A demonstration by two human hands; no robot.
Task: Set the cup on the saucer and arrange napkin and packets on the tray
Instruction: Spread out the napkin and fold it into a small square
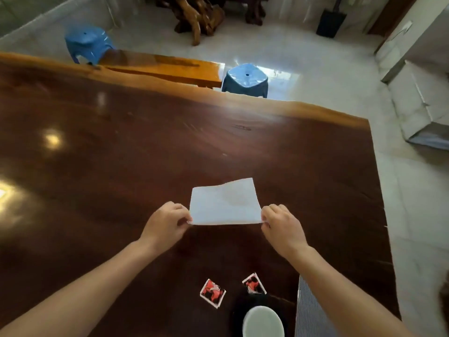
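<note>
A white napkin (224, 203) is stretched flat just above the dark wooden table (121, 154). My left hand (165, 223) pinches its near left corner and my right hand (281, 224) pinches its near right corner. Closer to me lie two red, black and white packets (213, 293) (254, 283) on the table. A white cup (263, 322) stands at the bottom edge of the view on a dark saucer (239, 310), partly cut off. A grey ribbed tray (306, 312) shows at the bottom right under my right forearm.
The table's far edge runs diagonally and its right edge drops to a pale tiled floor. Two blue stools (88, 45) (245, 80) and a wooden bench (165, 68) stand beyond the far edge. A white box (422, 108) sits on the floor at right.
</note>
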